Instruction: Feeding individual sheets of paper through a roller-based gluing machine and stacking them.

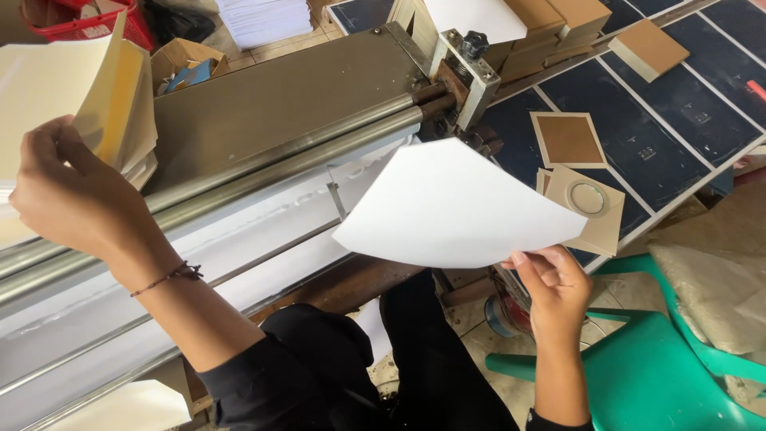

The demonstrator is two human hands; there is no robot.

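Observation:
My right hand (pixel 552 281) pinches the near edge of a single white sheet of paper (pixel 455 206), which floats level in front of a metal roller machine (pixel 279 152). My left hand (pixel 68 187), with a thin cord bracelet at the wrist, grips a fanned stack of cream sheets (pixel 72 96) at the upper left, above the machine's rollers. Both hands are apart, one on each side of the machine's front.
Brown cardboard squares (pixel 569 140) and one with a round hole (pixel 588 199) lie on a dark blue panelled surface (pixel 662 120) to the right. A green plastic chair (pixel 662 375) stands lower right. A red basket (pixel 88 20) and a paper pile (pixel 263 20) sit behind.

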